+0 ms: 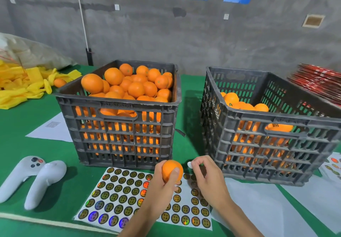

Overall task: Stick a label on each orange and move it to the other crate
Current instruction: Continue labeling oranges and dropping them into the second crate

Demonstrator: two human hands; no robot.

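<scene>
- Two bare hands work low in the head view, above a sheet of round holographic labels (127, 198) that lies flat on the green table (55, 155).
- The left hand (164, 187) grips one orange (170, 169), fingers curled round its underside and thumb laid across its front; the fruit is held above the sheet's upper edge, just in front of the left crate (120, 131).
- The right hand (208, 176) pinches a small white-backed label (189, 164) between thumb and forefinger, just beside the held orange but not yet on it.
- The left crate, dark slotted plastic, is heaped with oranges (129, 85) that rise above its rim.
- The right crate (267, 144), of the same make, stands apart from the first with a strip of green table between them; its pile of oranges (245, 105) sits well below the rim.
- Left of the label sheet lie two white handheld controllers (35, 177), side by side and touching.
- Behind them is a white paper sheet (53, 128); further back lies a heap of yellow wrappers (22, 83) with a lone orange (59, 83) at its edge.
- More white sheets (267, 205) lie under and before the right crate, and a stack of red strips (319, 81) sits behind it.
</scene>
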